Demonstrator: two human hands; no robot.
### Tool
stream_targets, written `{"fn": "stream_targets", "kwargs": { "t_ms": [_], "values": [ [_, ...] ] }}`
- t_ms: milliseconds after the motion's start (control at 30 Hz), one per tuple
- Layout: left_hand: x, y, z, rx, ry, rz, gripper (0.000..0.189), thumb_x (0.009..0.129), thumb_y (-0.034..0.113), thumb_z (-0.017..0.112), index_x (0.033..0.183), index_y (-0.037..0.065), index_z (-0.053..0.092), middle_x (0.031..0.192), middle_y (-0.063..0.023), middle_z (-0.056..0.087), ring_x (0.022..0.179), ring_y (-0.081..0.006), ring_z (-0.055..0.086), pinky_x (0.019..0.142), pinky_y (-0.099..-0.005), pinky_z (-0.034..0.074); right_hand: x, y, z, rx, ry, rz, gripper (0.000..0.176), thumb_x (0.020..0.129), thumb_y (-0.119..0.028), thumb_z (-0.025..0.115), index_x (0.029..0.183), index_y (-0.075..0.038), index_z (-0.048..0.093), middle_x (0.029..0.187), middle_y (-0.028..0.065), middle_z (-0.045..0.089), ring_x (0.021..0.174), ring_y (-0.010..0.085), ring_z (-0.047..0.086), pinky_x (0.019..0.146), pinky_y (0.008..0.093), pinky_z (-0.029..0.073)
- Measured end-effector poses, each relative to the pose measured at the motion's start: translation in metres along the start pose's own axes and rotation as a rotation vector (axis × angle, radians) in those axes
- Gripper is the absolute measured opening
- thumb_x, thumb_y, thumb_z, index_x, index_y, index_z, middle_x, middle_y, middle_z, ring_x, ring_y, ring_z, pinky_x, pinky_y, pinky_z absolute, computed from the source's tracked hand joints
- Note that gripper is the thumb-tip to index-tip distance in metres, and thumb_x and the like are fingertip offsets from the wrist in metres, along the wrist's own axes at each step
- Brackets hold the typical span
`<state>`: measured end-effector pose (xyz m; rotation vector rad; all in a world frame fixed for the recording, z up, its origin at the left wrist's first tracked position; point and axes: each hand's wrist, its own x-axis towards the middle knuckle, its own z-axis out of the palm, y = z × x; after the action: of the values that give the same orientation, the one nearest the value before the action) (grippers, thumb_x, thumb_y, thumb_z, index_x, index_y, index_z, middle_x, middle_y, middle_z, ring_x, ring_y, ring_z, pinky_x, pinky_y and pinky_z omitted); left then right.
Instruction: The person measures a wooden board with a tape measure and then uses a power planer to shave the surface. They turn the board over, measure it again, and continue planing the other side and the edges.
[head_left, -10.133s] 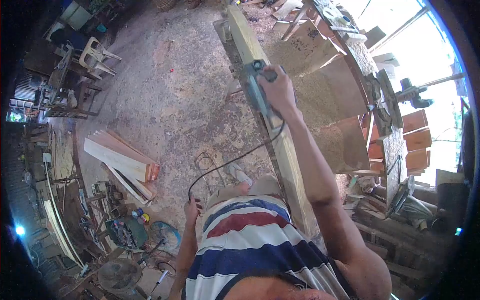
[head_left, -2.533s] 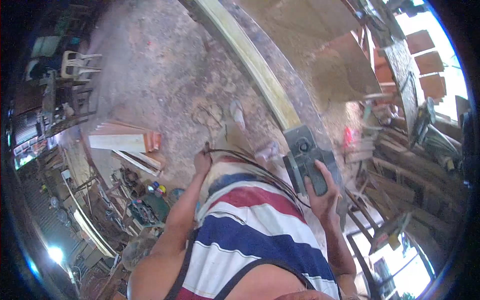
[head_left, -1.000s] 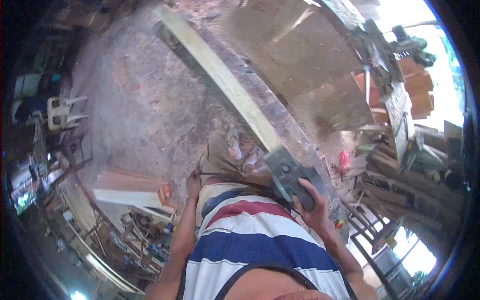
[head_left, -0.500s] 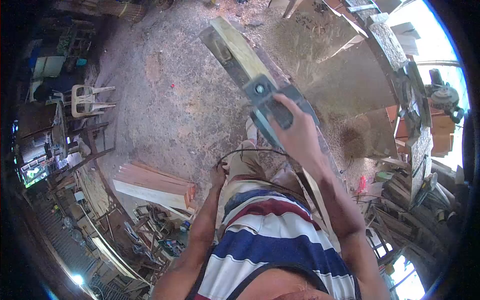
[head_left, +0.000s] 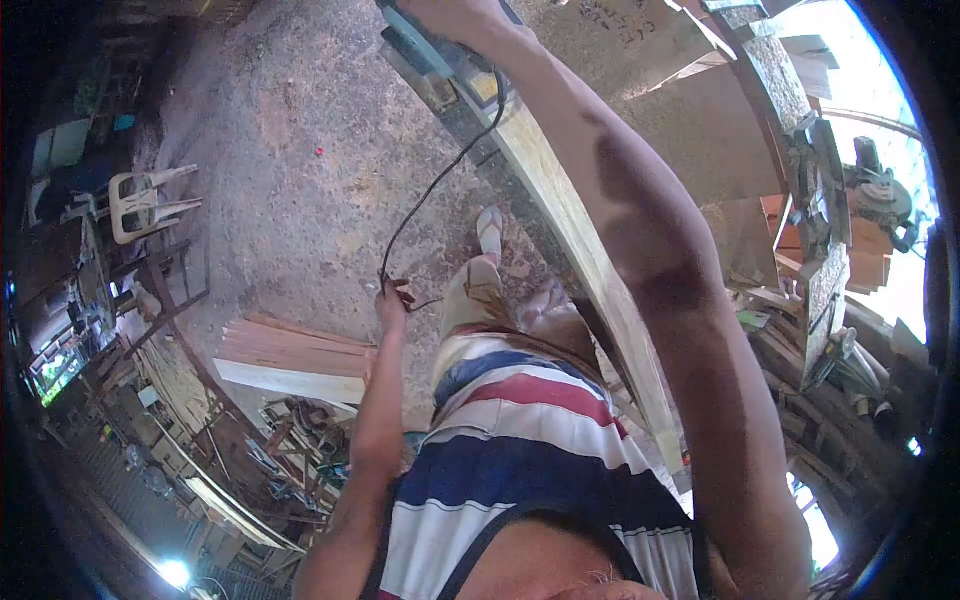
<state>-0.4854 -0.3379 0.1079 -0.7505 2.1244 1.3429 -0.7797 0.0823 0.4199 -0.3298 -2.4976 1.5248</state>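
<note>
As my right hand (head_left: 452,12) clamps the grey electric planer (head_left: 415,42) top centre, aligned along the pale wooden plank (head_left: 572,222), my left hand (head_left: 392,300) pinches its black cord (head_left: 440,172).

A narrow dark bench (head_left: 497,165) is running from the top of the view down to the lower right. It is carrying a long pale plank (head_left: 585,245), which is lying flat along its length. Beneath it, sawdust is covering the dirt floor (head_left: 300,130). A stack of boards (head_left: 295,360) is lying on the floor at the left, and a white plastic chair (head_left: 150,200) is standing farther off.
</note>
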Motion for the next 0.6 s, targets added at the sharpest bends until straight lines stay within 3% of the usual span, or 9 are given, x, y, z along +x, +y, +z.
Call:
{"fn": "stream_targets", "kwargs": {
  "t_ms": [67, 133, 200, 267, 367, 400, 467, 567, 600],
  "values": [
    [0.009, -0.001, 0.001, 0.075, -0.017, 0.058, 0.06, 0.112, 0.051, 0.038, 0.105, 0.006, 0.077, 0.064, -0.0071, 0.068, 0.051, -0.0146, 0.06, 0.053, -0.0331, 0.047, -0.018, 0.01, -0.005, -0.074, -0.021, -0.053, 0.037, 0.097, -0.035, 0.064, 0.103, 0.0, 0.074, 0.094, 0.0259, 0.075, 0.094, 0.04, 0.075, 0.078, 0.0493, 0.055],
    [0.011, -0.024, 0.006, 0.128, -0.043, 0.113, 0.06, 0.111, 0.053, 0.038, 0.106, 0.007, 0.077, 0.065, -0.008, 0.069, 0.052, -0.0157, 0.061, 0.055, -0.035, 0.049, -0.072, 0.045, -0.007, -0.132, -0.018, 0.018, 0.054, 0.09, -0.032, 0.073, 0.133, 0.001, 0.067, 0.106, 0.0253, 0.076, 0.098, 0.0373, 0.076, 0.091, 0.0432, 0.059],
    [-0.004, -0.029, 0.013, 0.163, -0.084, 0.121, 0.055, 0.109, 0.049, 0.04, 0.107, 0.008, 0.078, 0.067, -0.0102, 0.071, 0.054, -0.021, 0.064, 0.06, -0.0384, 0.051, -0.163, 0.054, -0.034, -0.141, 0.084, -0.083, 0.05, 0.094, -0.028, 0.076, 0.137, -0.004, 0.067, 0.103, 0.0143, 0.078, 0.08, 0.0215, 0.073, 0.078, 0.0386, 0.059],
    [-0.009, -0.043, 0.025, 0.249, -0.127, 0.176, 0.05, 0.107, 0.044, 0.043, 0.107, 0.008, 0.078, 0.069, -0.0122, 0.072, 0.059, -0.0266, 0.067, 0.065, -0.0419, 0.054, -0.268, 0.075, -0.062, 0.149, 0.034, -0.058, 0.049, 0.09, -0.005, 0.079, 0.137, 0.0, 0.065, 0.131, 0.0165, 0.072, 0.121, 0.0221, 0.068, 0.104, 0.0379, 0.052],
    [-0.021, -0.078, 0.041, 0.425, -0.158, 0.354, 0.041, 0.1, 0.035, 0.049, 0.106, 0.007, 0.078, 0.073, -0.0163, 0.073, 0.077, -0.0372, 0.073, 0.079, -0.0488, 0.056, -0.401, 0.043, -0.121, -0.069, -0.052, 0.242, 0.05, 0.093, -0.002, 0.073, 0.142, -0.001, 0.061, 0.138, 0.0185, 0.068, 0.13, 0.0288, 0.065, 0.11, 0.0399, 0.05],
    [-0.031, -0.08, 0.045, 0.474, -0.177, 0.345, 0.041, 0.101, 0.036, 0.05, 0.106, 0.007, 0.078, 0.074, -0.0167, 0.073, 0.079, -0.037, 0.073, 0.08, -0.0491, 0.056, -0.431, 0.04, -0.13, -0.069, -0.067, 0.309, 0.05, 0.094, -0.004, 0.073, 0.142, -0.002, 0.061, 0.138, 0.0184, 0.068, 0.129, 0.0285, 0.065, 0.11, 0.04, 0.05],
    [-0.04, -0.074, 0.054, 0.576, -0.222, 0.344, 0.04, 0.101, 0.036, 0.05, 0.106, 0.008, 0.078, 0.075, -0.0175, 0.073, 0.081, -0.0364, 0.074, 0.081, -0.0495, 0.056, -0.44, 0.035, -0.134, -0.091, -0.078, 0.362, 0.049, 0.095, -0.006, 0.072, 0.143, -0.002, 0.06, 0.137, 0.0182, 0.068, 0.129, 0.0277, 0.065, 0.11, 0.0399, 0.05],
    [-0.05, -0.079, 0.063, 0.622, -0.12, 0.489, 0.041, 0.102, 0.036, 0.049, 0.106, 0.007, 0.079, 0.078, -0.0184, 0.074, 0.081, -0.0358, 0.074, 0.081, -0.0486, 0.057, -0.382, 0.022, -0.112, -0.095, -0.086, 0.317, 0.048, 0.095, -0.006, 0.073, 0.141, 0.0, 0.062, 0.137, 0.019, 0.069, 0.126, 0.027, 0.066, 0.109, 0.0389, 0.05],
    [-0.047, -0.077, 0.064, 0.554, -0.132, 0.385, 0.042, 0.103, 0.037, 0.049, 0.106, 0.007, 0.079, 0.078, -0.0183, 0.075, 0.081, -0.0354, 0.075, 0.08, -0.0485, 0.057, -0.355, 0.033, -0.101, -0.038, -0.085, 0.218, 0.048, 0.095, -0.009, 0.074, 0.14, 0.0, 0.062, 0.137, 0.0193, 0.068, 0.125, 0.0278, 0.067, 0.108, 0.0395, 0.051]
  ]
}}
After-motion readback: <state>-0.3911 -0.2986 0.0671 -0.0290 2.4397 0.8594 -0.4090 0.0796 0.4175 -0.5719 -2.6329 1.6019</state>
